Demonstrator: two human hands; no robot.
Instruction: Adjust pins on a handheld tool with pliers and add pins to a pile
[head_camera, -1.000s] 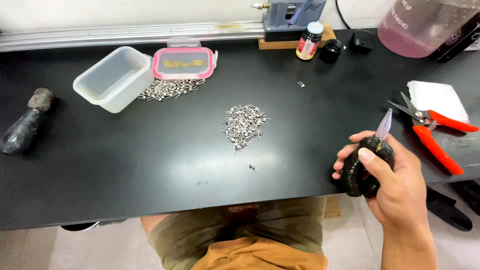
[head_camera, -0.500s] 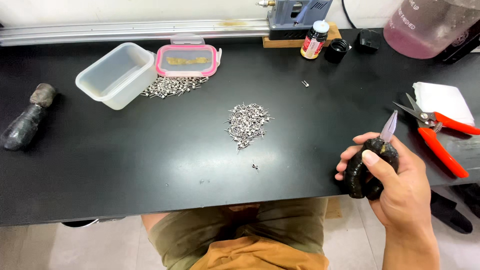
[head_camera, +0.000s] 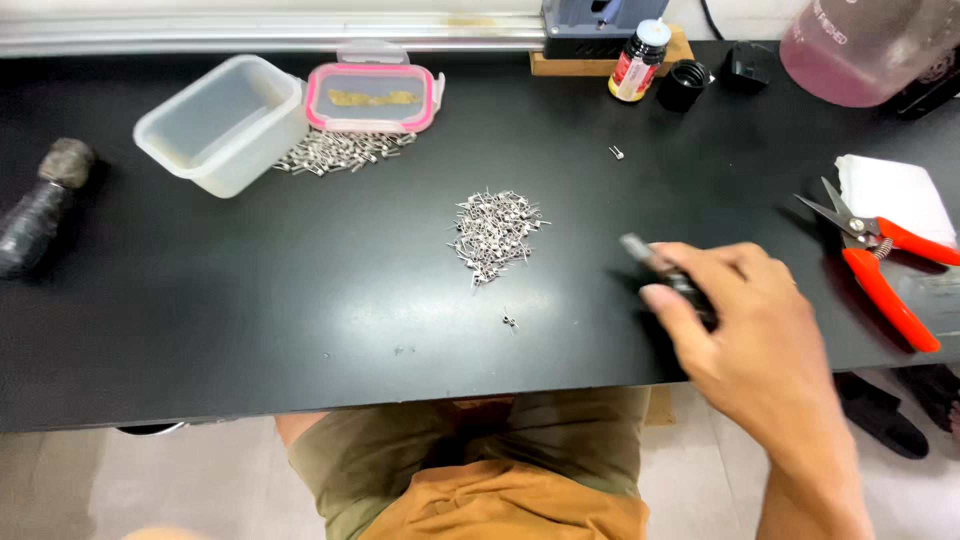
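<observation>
My right hand (head_camera: 745, 325) grips a black-handled tool (head_camera: 668, 277) with a short metal tip that points left, low over the black table (head_camera: 300, 300). The hand is blurred by motion. A heap of small metal pieces (head_camera: 493, 233) lies a little to the left of the tool tip, with one stray piece (head_camera: 510, 320) nearer the front edge. My left hand is out of view.
At the back left stand a clear plastic box (head_camera: 222, 123), its pink-rimmed lid (head_camera: 372, 97) and a second row of metal pieces (head_camera: 345, 152). Red-handled snips (head_camera: 882, 262) and a white cloth (head_camera: 895, 195) lie right. A small bottle (head_camera: 638, 60), a pink jug (head_camera: 865, 50) and a dark wrapped handle (head_camera: 40, 205) also sit around.
My right hand has swung the tool from upright at the right edge down and leftward, toward the heap of metal pieces.
</observation>
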